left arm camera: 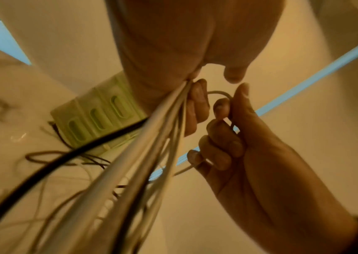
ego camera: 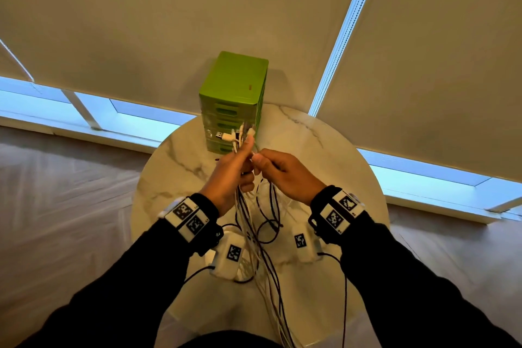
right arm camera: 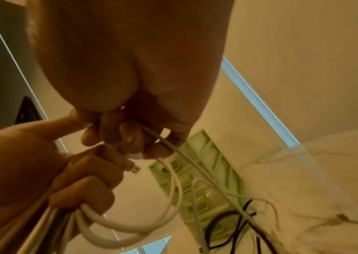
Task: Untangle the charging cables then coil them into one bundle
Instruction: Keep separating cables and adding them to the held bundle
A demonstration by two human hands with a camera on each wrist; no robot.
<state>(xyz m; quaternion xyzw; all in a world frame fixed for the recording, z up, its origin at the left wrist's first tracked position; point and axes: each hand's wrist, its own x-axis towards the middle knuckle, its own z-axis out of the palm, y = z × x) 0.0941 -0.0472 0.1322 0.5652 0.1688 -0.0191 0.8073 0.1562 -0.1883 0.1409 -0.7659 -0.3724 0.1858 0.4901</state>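
Above the round marble table (ego camera: 324,155), my left hand (ego camera: 243,167) grips a bunch of white and dark charging cables (ego camera: 254,234). Their plugs (ego camera: 226,137) stick up past its thumb, and the loose lengths hang to the table and over its near edge. Close on the right, my right hand (ego camera: 261,162) pinches one thin white cable (right arm camera: 169,146) between thumb and curled fingers. In the left wrist view the bundle (left arm camera: 152,137) runs out of my left fist, with the right hand (left arm camera: 234,134) beside it. A USB plug (right arm camera: 133,169) pokes out by the left hand (right arm camera: 65,171).
A green plastic drawer unit (ego camera: 234,93) stands at the table's far edge, just behind the hands. Dark cable loops (ego camera: 268,229) lie on the marble below the wrists. Drawn blinds and low windows are behind the table, and pale floor surrounds it.
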